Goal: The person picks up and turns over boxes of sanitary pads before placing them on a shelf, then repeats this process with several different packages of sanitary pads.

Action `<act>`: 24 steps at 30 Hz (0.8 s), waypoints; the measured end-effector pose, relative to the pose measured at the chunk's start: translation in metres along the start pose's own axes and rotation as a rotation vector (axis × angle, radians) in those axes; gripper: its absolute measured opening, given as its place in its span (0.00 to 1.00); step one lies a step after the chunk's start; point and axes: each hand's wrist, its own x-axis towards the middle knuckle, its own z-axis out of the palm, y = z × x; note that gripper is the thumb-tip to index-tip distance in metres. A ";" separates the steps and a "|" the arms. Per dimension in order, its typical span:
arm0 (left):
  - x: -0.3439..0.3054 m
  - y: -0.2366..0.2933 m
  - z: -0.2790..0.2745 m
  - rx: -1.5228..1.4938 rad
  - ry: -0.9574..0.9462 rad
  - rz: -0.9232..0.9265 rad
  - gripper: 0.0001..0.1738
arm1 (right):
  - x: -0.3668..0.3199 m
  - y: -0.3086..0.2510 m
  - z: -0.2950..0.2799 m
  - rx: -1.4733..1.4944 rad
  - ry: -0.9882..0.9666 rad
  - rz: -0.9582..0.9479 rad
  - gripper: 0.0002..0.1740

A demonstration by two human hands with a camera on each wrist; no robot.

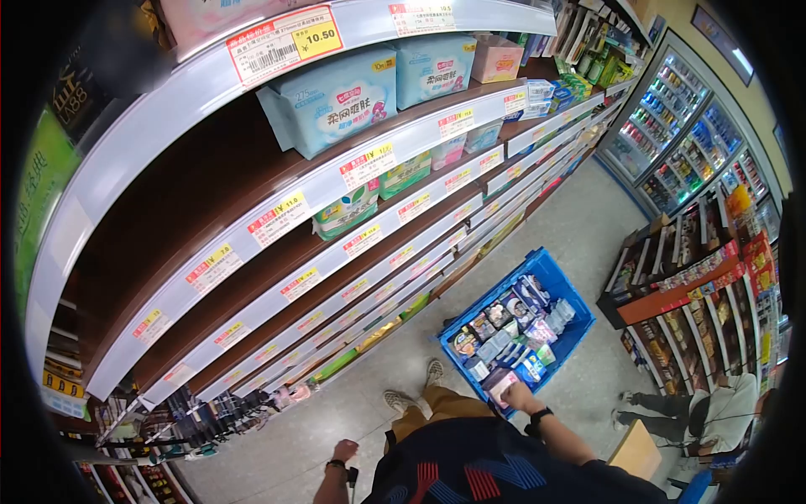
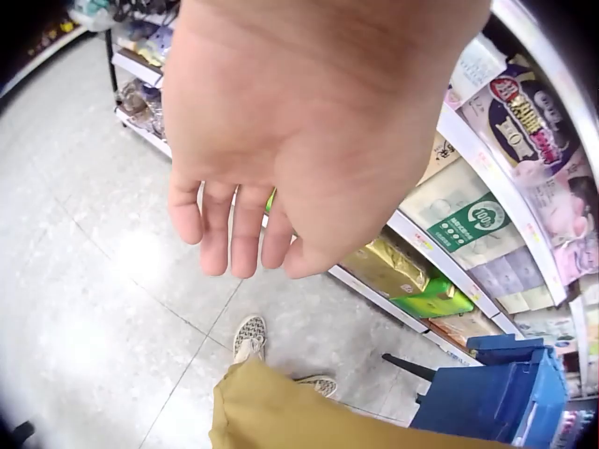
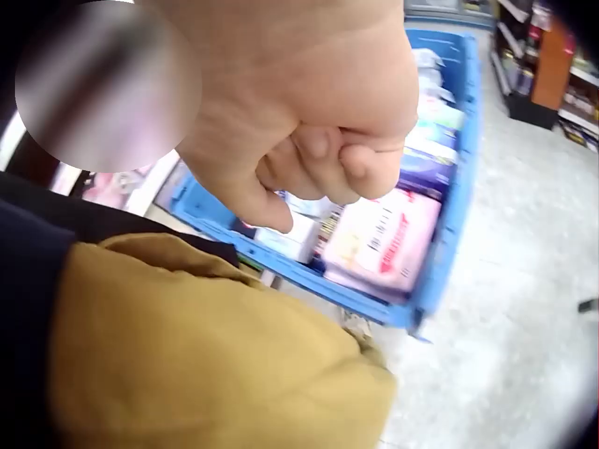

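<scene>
A blue crate (image 1: 573, 292) on the floor is filled with small packages. Over its near end is my right hand (image 1: 522, 398), beside a pink-and-white package (image 1: 501, 383). In the right wrist view the fingers of this hand (image 3: 309, 150) are curled with nothing visible in them, and the pink package (image 3: 384, 241) lies in the crate below. My left hand (image 1: 345, 450) hangs at my side, away from the crate. The left wrist view shows its palm (image 2: 299, 150) empty, the fingers loosely bent.
Shelves with price labels (image 1: 363, 239) run along the left, holding light-blue packs (image 1: 340, 102) and green packs. Glass-door coolers (image 1: 672, 109) stand at the back right, snack shelves (image 1: 672, 286) at the right. Another person (image 1: 726, 412) is at the lower right, near a light wooden surface (image 1: 635, 454).
</scene>
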 end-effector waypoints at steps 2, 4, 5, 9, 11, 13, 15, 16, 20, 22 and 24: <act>0.015 0.003 -0.010 0.231 0.043 0.112 0.12 | -0.041 0.006 0.019 0.445 0.241 -0.022 0.16; 0.035 0.028 -0.024 0.554 0.059 0.316 0.10 | -0.060 0.041 0.035 0.188 -0.113 0.307 0.16; 0.045 0.042 -0.030 0.754 0.064 0.422 0.11 | -0.068 0.053 0.048 0.170 -0.113 0.344 0.16; 0.052 0.113 -0.028 0.288 0.230 0.364 0.12 | -0.064 0.083 0.087 0.144 -0.040 0.292 0.16; 0.036 0.156 -0.021 0.082 0.221 0.276 0.12 | -0.050 0.082 0.085 0.169 0.004 0.268 0.13; 0.034 0.171 -0.001 -0.009 0.212 0.286 0.12 | -0.033 0.078 0.080 0.263 0.061 0.232 0.12; 0.033 0.175 0.008 -0.084 0.175 0.280 0.12 | -0.019 0.079 0.090 0.552 0.322 0.037 0.10; 0.028 0.173 0.018 -0.071 0.149 0.251 0.13 | -0.015 0.084 0.087 0.523 0.268 0.036 0.13; 0.009 0.129 0.037 -0.094 0.179 0.266 0.15 | -0.013 0.081 0.077 0.505 0.260 0.112 0.13; -0.018 0.116 0.044 -0.201 0.143 0.081 0.12 | -0.020 0.078 0.071 0.564 0.215 0.109 0.11; -0.053 0.111 0.052 -0.159 0.155 0.052 0.12 | -0.026 0.088 0.082 0.630 0.190 0.094 0.12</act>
